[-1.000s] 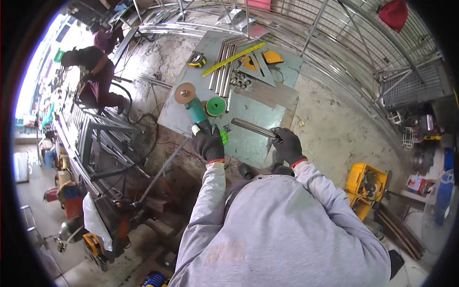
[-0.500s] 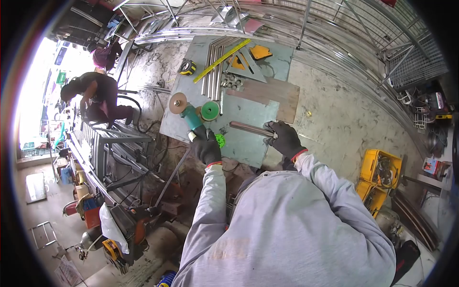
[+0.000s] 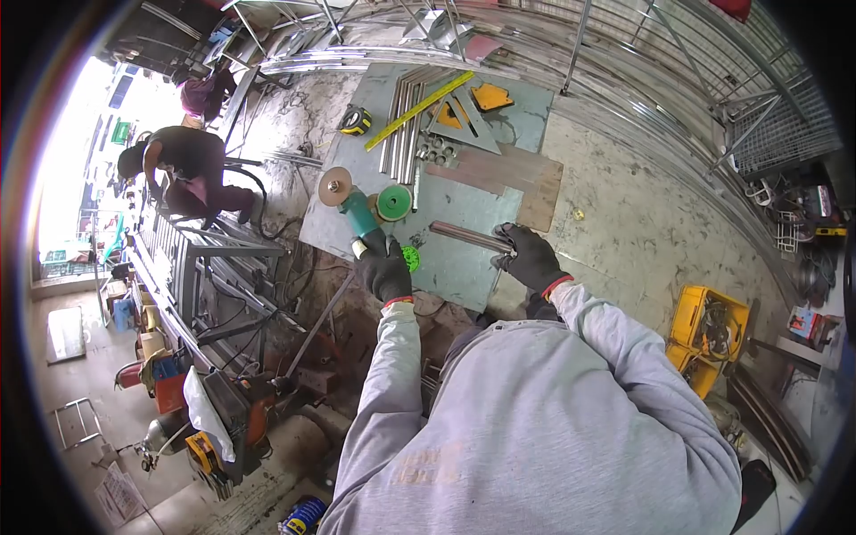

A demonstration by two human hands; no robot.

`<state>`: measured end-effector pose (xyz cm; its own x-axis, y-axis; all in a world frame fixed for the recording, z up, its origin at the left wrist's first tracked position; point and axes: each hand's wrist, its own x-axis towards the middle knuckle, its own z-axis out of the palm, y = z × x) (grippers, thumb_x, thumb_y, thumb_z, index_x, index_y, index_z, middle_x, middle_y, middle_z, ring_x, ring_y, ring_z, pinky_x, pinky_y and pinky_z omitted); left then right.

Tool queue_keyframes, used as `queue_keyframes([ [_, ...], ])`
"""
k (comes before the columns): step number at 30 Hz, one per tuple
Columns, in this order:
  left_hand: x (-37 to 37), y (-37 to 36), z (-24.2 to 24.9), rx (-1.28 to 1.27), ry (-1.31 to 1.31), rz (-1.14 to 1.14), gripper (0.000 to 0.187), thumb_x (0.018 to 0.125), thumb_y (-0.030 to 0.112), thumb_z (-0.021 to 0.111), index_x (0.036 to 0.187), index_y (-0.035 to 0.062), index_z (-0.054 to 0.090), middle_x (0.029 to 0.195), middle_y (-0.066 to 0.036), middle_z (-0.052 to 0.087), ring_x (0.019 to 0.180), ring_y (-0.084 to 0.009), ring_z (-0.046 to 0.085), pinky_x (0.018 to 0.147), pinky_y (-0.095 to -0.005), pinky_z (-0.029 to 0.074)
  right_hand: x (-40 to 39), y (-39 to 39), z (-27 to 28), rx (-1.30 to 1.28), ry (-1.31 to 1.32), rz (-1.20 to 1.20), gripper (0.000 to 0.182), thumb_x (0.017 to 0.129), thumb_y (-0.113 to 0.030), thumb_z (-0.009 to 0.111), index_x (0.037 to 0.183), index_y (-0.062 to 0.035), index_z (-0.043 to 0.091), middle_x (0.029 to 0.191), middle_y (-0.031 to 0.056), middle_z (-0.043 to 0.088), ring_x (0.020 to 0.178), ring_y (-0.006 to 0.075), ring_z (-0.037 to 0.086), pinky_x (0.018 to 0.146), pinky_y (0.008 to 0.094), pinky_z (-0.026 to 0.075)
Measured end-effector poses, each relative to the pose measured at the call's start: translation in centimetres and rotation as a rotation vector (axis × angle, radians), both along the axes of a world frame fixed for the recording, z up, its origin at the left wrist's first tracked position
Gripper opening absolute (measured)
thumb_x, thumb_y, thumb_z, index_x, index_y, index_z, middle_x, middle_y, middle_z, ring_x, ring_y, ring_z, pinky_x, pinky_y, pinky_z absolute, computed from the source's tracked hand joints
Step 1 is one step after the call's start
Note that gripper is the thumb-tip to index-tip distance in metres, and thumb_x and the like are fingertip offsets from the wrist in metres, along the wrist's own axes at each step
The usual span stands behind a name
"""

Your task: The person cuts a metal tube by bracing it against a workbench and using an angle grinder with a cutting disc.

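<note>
Head view. The person stands over a grey metal worktop [image 3: 473,267] set low on a concrete floor [image 3: 624,241].

The left hand [image 3: 385,267], in a black glove, is closed around the rear body of a green grinder [image 3: 361,214]. The grinder lies across the left part of the worktop, with its brown disc [image 3: 335,186] at the far end, over the worktop's left edge. A green spare disc [image 3: 394,202] lies just beside the grinder's body, on its right. A small bright green item [image 3: 410,259] lies next to the left hand; what it is cannot be told.

The right hand [image 3: 531,256], also in a black glove, is closed on the near end of a short steel tube [image 3: 468,236]. The tube lies close to the worktop surface, near its front right part, and points from the right hand toward the grinder. Whether the tube rests on the surface or is lifted slightly cannot be told.

At the far part of the worktop lie a bundle of long steel tubes [image 3: 401,125], a yellow ruler [image 3: 419,109] laid obliquely across them, a steel square [image 3: 464,120] and two orange magnets [image 3: 489,96]. A tape measure [image 3: 357,119] lies on the floor near the worktop's far left corner. A brown board [image 3: 517,178] lies on the right part of the worktop.

A yellow crate [image 3: 704,334] stands on the floor to the person's right. Another person [image 3: 187,169] bends over a metal frame [image 3: 178,259] well apart, on the left. Steel railings [image 3: 660,80] lie beyond the worktop.
</note>
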<state>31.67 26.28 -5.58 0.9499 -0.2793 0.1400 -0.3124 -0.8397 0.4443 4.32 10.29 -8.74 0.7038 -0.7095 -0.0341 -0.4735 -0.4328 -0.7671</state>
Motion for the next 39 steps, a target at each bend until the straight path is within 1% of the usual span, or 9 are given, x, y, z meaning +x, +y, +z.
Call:
queue_keyframes([
  [3, -0.1, 0.0, 0.1, 0.008, 0.012, 0.000, 0.084, 0.091, 0.046, 0.084, 0.153, -0.0026, 0.055, 0.126, -0.032, 0.071, 0.117, -0.0522, 0.068, 0.101, -0.0580, 0.053, 0.1, 0.1, -0.7, 0.050, -0.022, -0.010, 0.070, 0.086, -0.034, 0.093, 0.146, -0.0119, 0.065, 0.139, 0.0150, 0.073, 0.129, 0.0377, 0.070, 0.109, 0.0478, 0.057],
  [5, -0.3, -0.1, 0.0, -0.050, -0.052, -0.006, 0.073, 0.091, 0.039, 0.085, 0.144, -0.0044, 0.061, 0.120, -0.032, 0.073, 0.112, -0.0540, 0.069, 0.098, -0.0583, 0.054, -0.1, 0.2, -1.1, 0.067, -0.028, -0.011, 0.070, 0.086, -0.033, 0.093, 0.147, -0.0118, 0.064, 0.140, 0.0148, 0.073, 0.130, 0.0373, 0.070, 0.110, 0.0473, 0.056],
  [10, -0.1, 0.0, -0.2, -0.048, -0.072, -0.014, 0.072, 0.091, 0.039, 0.085, 0.144, -0.0047, 0.061, 0.119, -0.032, 0.073, 0.112, -0.0539, 0.069, 0.097, -0.0582, 0.055, 0.0, 0.3, -1.5, 0.117, -0.086, -0.013, 0.069, 0.088, -0.031, 0.092, 0.148, -0.0122, 0.063, 0.141, 0.0142, 0.074, 0.129, 0.0358, 0.071, 0.109, 0.0458, 0.057],
  [12, -0.2, 0.0, -0.2, -0.050, -0.071, -0.016, 0.072, 0.091, 0.039, 0.085, 0.144, -0.0048, 0.061, 0.119, -0.032, 0.073, 0.111, -0.0539, 0.069, 0.097, -0.0582, 0.055, 0.1, 0.2, -0.9, 0.266, -0.046, -0.005, 0.067, 0.092, -0.021, 0.093, 0.150, -0.0086, 0.060, 0.144, 0.0106, 0.074, 0.130, 0.0255, 0.073, 0.109, 0.0370, 0.056],
  [25, -0.2, 0.1, -0.3, -0.062, -0.044, -0.008, 0.075, 0.092, 0.039, 0.084, 0.148, -0.0035, 0.059, 0.124, -0.033, 0.072, 0.116, -0.0538, 0.068, 0.099, -0.0582, 0.054, 0.2, 0.7, -0.6, 0.317, -0.038, -0.025, 0.066, 0.093, -0.019, 0.091, 0.150, -0.0111, 0.059, 0.141, 0.0112, 0.075, 0.127, 0.0254, 0.074, 0.108, 0.0369, 0.056],
  [27, -0.3, 0.0, 0.0, -0.073, -0.035, -0.010, 0.075, 0.092, 0.039, 0.084, 0.148, -0.0034, 0.059, 0.125, -0.033, 0.072, 0.116, -0.0537, 0.068, 0.099, -0.0579, 0.054, 0.3, 0.9, -1.2, 0.229, -0.116, -0.043, 0.064, 0.091, -0.026, 0.091, 0.148, -0.0129, 0.062, 0.129, 0.0131, 0.079, 0.112, 0.0317, 0.078, 0.098, 0.0426, 0.059],
  [28, -0.4, 0.0, 0.2, -0.068, -0.015, -0.004, 0.075, 0.092, 0.039, 0.084, 0.148, -0.0034, 0.059, 0.125, -0.032, 0.072, 0.117, -0.0536, 0.068, 0.100, -0.0576, 0.054, 0.2, 0.8, -1.5, 0.228, -0.115, -0.042, 0.064, 0.091, -0.026, 0.091, 0.148, -0.0129, 0.062, 0.129, 0.0131, 0.079, 0.112, 0.0317, 0.078, 0.098, 0.0426, 0.059],
  [30, -0.5, 0.0, 0.6, -0.064, 0.006, 0.005, 0.075, 0.092, 0.039, 0.084, 0.148, -0.0034, 0.059, 0.126, -0.032, 0.072, 0.117, -0.0535, 0.068, 0.100, -0.0573, 0.054, 0.2, 0.7, -0.5, 0.326, -0.030, -0.033, 0.065, 0.093, -0.019, 0.091, 0.150, -0.0107, 0.060, 0.141, 0.0115, 0.075, 0.128, 0.0260, 0.074, 0.108, 0.0373, 0.055],
  [39, -0.3, 0.1, 0.1, -0.029, -0.019, 0.002, 0.076, 0.093, 0.040, 0.083, 0.149, -0.0042, 0.058, 0.127, -0.032, 0.073, 0.118, -0.0532, 0.068, 0.102, -0.0571, 0.054, 0.3, 0.9, -0.2, 0.319, -0.027, -0.045, 0.065, 0.093, -0.020, 0.091, 0.150, -0.0112, 0.060, 0.139, 0.0116, 0.076, 0.127, 0.0272, 0.074, 0.107, 0.0377, 0.055],
])
